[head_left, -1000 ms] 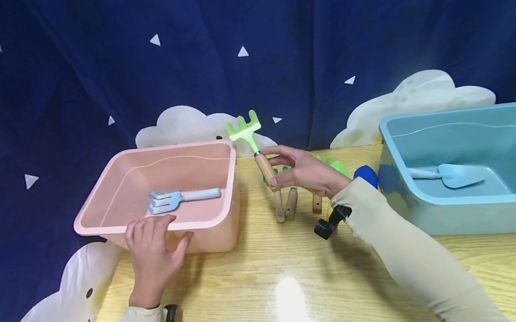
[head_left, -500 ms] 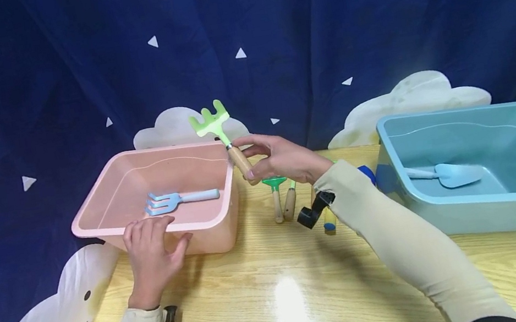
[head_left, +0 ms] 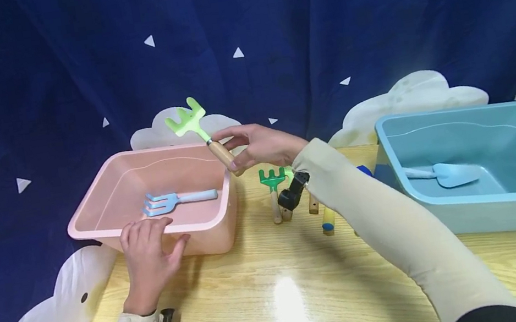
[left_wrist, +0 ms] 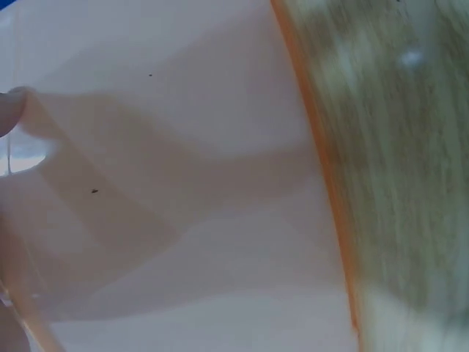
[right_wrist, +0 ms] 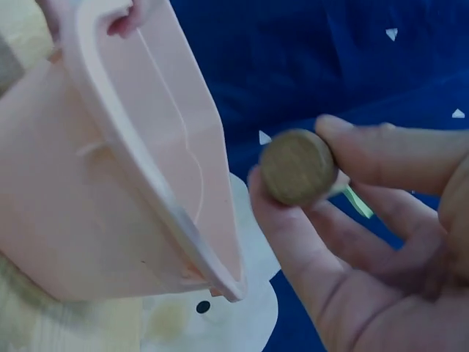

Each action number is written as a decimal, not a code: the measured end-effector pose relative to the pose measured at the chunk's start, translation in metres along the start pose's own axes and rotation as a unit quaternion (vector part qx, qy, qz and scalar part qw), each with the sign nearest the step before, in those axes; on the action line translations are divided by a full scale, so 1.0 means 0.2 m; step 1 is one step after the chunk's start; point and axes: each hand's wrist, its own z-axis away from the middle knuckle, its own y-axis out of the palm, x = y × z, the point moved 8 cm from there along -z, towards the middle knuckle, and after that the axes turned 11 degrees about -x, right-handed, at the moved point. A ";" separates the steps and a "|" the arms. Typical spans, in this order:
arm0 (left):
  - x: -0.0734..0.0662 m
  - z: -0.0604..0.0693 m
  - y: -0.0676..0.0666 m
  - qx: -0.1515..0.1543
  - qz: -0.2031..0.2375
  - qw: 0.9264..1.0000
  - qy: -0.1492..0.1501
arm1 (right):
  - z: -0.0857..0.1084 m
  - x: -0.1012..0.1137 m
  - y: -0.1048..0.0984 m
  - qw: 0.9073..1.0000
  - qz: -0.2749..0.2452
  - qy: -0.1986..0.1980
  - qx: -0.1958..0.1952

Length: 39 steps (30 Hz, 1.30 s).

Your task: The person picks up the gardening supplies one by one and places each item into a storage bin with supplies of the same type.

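In the head view my right hand (head_left: 263,146) pinches the wooden handle of a light green hand rake (head_left: 189,122) over the right rim of the pink bin (head_left: 197,226), tines up and to the left. The right wrist view shows the round handle end (right_wrist: 298,167) between thumb and fingers. My left hand (head_left: 148,258) rests at the pink bin's front rim, fingers over the edge and thumb outside. Inside that bin lies a light blue rake (head_left: 162,203). In the left wrist view a fingertip (left_wrist: 10,110) shows beside the bin's pink wall (left_wrist: 183,183).
A blue bin (head_left: 486,213) with a light blue shovel (head_left: 455,174) stands at the right. Between the bins lie a dark green rake (head_left: 272,181), several wooden handles, a yellow handle with a blue end (head_left: 328,220) and a blue object (head_left: 364,170), partly behind my right arm.
My right hand has carried the light green rake leftward and a little up, from above the tools to the pink bin's right side. The left hand stays at the rim.
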 end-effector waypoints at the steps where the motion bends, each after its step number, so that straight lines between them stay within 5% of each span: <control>1: 0.00 0.00 0.00 0.001 0.000 1.000 0.001 | -0.01 0.01 0.00 1.000 0.007 0.002 0.004; 18: 0.06 0.01 -0.07 0.003 -0.020 1.000 -0.009 | -0.18 0.10 0.30 0.994 -0.060 0.007 0.090; 39: 0.02 0.01 -0.06 -0.001 -0.018 1.000 -0.005 | -0.25 0.06 0.46 0.994 -0.070 0.028 0.080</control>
